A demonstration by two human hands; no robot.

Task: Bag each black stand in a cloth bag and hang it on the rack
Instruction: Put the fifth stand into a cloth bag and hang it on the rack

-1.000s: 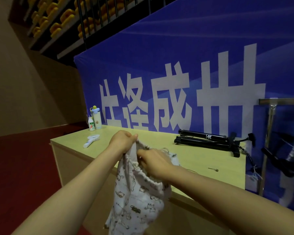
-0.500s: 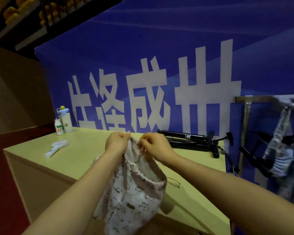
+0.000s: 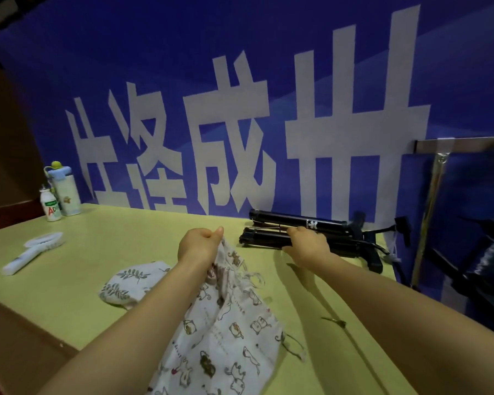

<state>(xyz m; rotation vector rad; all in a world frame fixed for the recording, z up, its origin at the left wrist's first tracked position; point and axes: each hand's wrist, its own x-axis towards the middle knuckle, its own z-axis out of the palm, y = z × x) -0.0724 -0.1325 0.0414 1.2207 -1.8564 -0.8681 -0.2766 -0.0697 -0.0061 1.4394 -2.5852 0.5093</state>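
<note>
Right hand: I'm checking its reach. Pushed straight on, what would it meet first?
The right hand already seems to touch the nearer folded black metal stand; beyond lies the second black stand.

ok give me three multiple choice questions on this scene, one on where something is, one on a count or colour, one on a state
1. Where do the black stands lie?
A. at the far side of the table, against the blue banner
B. on the floor
C. beside the bottles

2. How many cloth bags are on the table?
A. one
B. two
C. four

3. What is the left hand doing?
A. resting flat and empty
B. gripping the cat-print bag by its top
C. holding the white brush

Answers
1. A: the stands lie on the table right below the banner, far from the bottles.
2. B: the cat-print bag and a leaf-print bag beside it.
3. B: the fist is closed on the bunched fabric, while the right hand is on a stand and the white brush lies untouched.
</note>
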